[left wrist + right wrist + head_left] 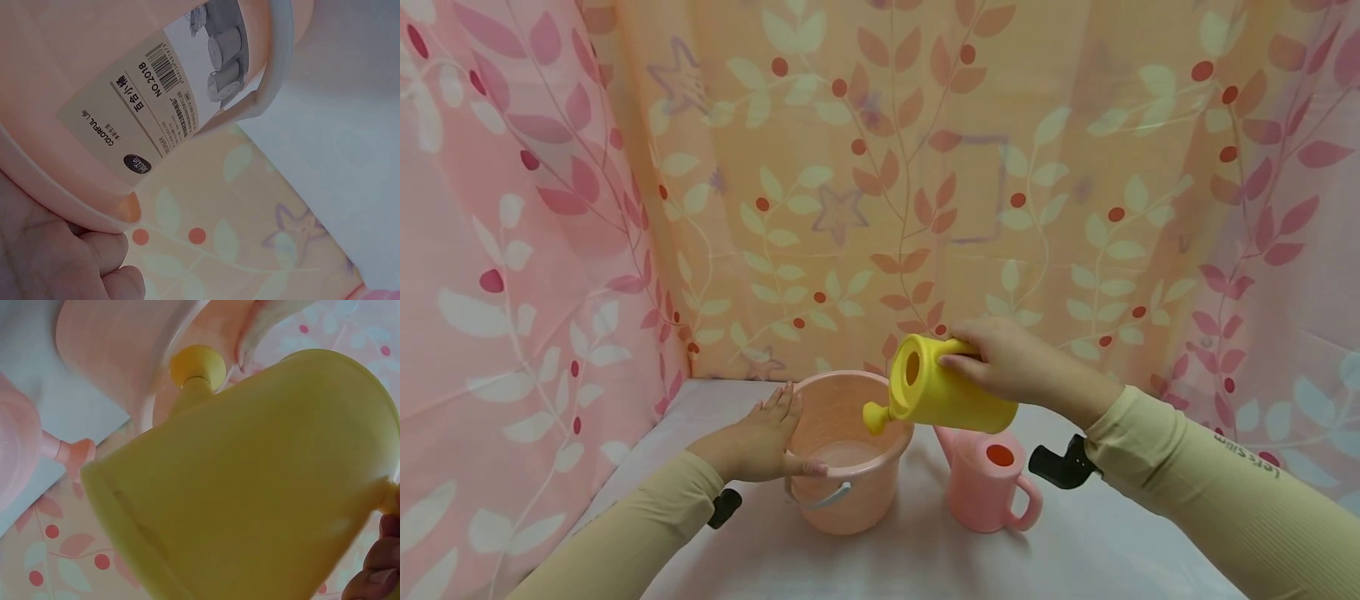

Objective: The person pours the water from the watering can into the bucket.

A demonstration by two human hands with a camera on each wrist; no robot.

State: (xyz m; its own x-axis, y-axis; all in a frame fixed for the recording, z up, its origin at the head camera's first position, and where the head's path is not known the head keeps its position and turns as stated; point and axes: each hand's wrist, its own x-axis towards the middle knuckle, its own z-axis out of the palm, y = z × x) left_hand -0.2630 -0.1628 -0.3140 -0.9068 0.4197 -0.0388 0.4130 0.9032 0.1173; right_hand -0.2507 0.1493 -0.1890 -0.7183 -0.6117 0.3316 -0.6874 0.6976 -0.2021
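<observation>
My right hand (1000, 362) grips the handle of a yellow toy watering can (958, 400). The can is tipped well over, and its round sprinkler head (875, 417) points down over the mouth of a pale pink bucket (850, 508). Seen from the right wrist, the yellow body (250, 487) fills much of the view, with fingers (372, 575) at the right edge. On the left side of the bucket, my left hand (756, 442) rests against the rim, fingers extended and thumb over the near edge. A printed label (137, 112) shows on the bucket's side.
A pink watering can (985, 492) stands upright on the white tabletop (917, 558), right of the bucket and below the yellow can. The bucket's grey-white carry handle (831, 495) hangs at its front. Leaf-patterned curtains (850, 167) enclose the back and sides.
</observation>
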